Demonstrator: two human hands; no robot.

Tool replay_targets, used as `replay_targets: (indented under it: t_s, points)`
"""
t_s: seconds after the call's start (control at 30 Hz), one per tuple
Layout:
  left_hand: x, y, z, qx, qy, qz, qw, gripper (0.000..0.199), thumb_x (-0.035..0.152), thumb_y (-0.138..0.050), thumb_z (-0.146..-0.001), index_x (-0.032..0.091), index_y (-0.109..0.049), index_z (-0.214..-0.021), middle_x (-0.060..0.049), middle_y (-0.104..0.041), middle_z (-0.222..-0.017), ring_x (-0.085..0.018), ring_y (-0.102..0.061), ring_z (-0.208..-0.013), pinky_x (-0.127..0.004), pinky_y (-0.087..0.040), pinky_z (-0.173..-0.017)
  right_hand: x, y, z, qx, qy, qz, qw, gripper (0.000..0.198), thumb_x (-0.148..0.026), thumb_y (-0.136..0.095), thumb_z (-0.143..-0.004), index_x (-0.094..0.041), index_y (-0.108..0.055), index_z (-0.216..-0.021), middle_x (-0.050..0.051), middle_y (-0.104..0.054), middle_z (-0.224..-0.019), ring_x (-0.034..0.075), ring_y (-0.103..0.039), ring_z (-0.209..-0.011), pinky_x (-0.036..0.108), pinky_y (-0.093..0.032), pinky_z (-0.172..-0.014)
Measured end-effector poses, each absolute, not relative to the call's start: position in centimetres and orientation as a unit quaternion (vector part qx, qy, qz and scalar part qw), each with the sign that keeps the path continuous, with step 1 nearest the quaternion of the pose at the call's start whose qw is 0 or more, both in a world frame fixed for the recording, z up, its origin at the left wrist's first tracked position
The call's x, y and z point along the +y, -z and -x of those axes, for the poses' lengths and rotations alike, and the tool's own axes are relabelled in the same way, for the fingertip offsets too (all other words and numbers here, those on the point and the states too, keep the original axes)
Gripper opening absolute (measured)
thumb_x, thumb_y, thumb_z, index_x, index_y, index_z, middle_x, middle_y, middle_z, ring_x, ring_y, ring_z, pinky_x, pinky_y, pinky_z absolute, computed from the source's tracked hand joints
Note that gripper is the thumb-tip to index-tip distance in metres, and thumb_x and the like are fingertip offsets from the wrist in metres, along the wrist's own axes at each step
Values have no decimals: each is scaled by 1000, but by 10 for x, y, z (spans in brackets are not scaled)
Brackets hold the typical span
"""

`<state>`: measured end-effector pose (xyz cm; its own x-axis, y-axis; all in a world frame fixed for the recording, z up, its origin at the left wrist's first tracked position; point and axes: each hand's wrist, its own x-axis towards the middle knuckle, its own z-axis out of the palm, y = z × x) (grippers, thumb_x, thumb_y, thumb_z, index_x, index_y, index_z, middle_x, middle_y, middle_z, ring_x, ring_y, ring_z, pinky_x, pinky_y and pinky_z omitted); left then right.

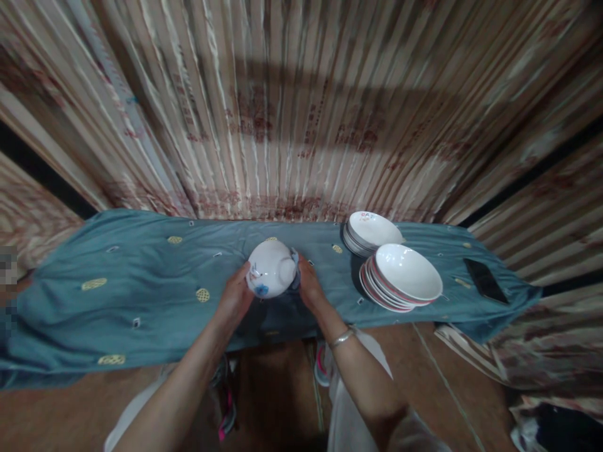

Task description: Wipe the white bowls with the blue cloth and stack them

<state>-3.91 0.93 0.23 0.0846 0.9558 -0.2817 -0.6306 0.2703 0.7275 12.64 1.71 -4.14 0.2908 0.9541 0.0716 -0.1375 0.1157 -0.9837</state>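
Observation:
A white bowl with blue flower marks is held above the cloth-covered table, tipped so that its outside and foot ring face me. My left hand is closed on the bowl's left rim. On the other side, my right hand presses a small grey-blue cloth against the bowl near its foot. The fingers of both hands are partly hidden behind the bowl. To the right stand two stacks of dishes: red-rimmed white bowls in front, and shallower white dishes with a floral print behind.
A green-blue tablecloth with yellow pineapple prints covers the long narrow table. A black phone lies at its right end. Behind hangs a pleated patterned curtain. Dark clothing or bags lie on the floor at lower right.

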Motion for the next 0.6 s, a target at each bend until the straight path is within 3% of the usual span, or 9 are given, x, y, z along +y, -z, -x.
replay_targets:
  t_s: [0.17, 0.3, 0.47, 0.6]
  points:
    - [17, 2, 39, 407, -566, -140, 703, 22, 22, -56, -92, 10, -70, -104, -11, -78, -96, -24, -69, -109, -34, -53, -98, 13, 43, -116, -361, -449, 541, 612, 44, -41, -47, -91, -16, -67, -121, 8, -63, -137, 22, -52, -133, 39, -34, -118]
    - [18, 1, 37, 418, -568, -117, 699, 25, 22, -54, -94, 12, -67, -112, -11, -77, -99, -23, -71, -102, -33, -55, -93, 8, 49, -112, -384, -430, 557, 598, 46, -44, -48, -91, -19, -66, -125, 6, -62, -138, 20, -53, -132, 37, -36, -116]
    - [19, -1, 36, 435, -573, -103, 686, 25, 21, -46, -97, 15, -69, -106, -7, -77, -87, -20, -72, -93, -30, -56, -87, 0, 56, -107, -456, -364, 594, 553, 51, -43, -38, -95, -19, -59, -136, 8, -59, -141, 21, -53, -133, 42, -38, -115]
    - [19, -2, 34, 435, -578, -125, 679, 25, 22, -47, -97, 19, -71, -101, -6, -76, -88, -20, -71, -91, -29, -56, -84, -10, 57, -98, -505, -307, 618, 518, 57, -40, -36, -97, -11, -49, -143, 16, -49, -150, 24, -41, -143, 45, -31, -119]
